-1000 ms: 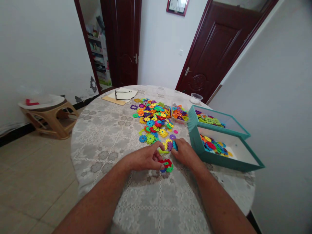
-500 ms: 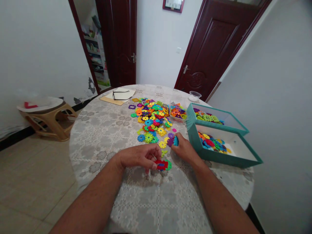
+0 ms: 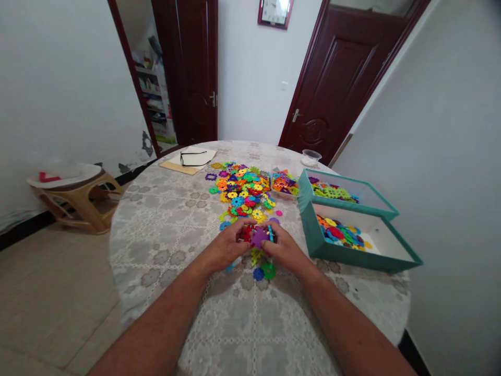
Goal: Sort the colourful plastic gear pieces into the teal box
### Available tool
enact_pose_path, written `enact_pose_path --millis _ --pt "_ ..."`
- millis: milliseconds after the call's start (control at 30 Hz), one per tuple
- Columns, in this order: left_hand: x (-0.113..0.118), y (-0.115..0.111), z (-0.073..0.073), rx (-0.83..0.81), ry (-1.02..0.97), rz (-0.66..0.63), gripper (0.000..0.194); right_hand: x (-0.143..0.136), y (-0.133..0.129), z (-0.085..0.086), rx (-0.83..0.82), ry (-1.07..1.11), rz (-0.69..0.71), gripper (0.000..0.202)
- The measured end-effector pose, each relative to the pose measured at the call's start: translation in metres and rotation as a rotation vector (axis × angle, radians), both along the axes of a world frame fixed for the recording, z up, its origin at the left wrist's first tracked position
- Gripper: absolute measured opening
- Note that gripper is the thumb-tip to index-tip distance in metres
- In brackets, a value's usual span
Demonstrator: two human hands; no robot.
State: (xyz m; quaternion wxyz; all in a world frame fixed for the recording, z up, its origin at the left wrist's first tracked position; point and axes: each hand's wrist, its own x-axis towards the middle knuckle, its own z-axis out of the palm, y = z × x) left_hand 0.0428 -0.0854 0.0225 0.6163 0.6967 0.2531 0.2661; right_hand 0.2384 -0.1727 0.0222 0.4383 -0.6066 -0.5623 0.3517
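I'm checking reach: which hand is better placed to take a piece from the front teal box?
Probably the right hand: it is nearer the front teal box; the left hand is farther away. The right thumb touches the purple piece, though.

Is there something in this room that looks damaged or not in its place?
Yes. Low on the left wall, beside the dark door frame, ragged grey patches break the white surface, possibly peeling paint.
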Motion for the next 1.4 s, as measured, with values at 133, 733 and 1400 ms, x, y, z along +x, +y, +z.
enact_pose_path --millis 133,733,1400 --pt "0.001 -0.005 0.008 -0.059 0.003 -0.051 0.058 -0.010 -0.001 -0.002 0.132 -0.278 0.005 0.049" --pt "-0.002 -0.010 0.020 -0.353 -0.143 0.061 0.065 -0.004 -0.026 0.045 0.162 -0.704 0.107 0.067" --pt "-0.011 0.028 -0.028 0.823 0.462 0.431 0.050 0.146 0.047 0.098 0.217 -1.143 -0.516 0.047"
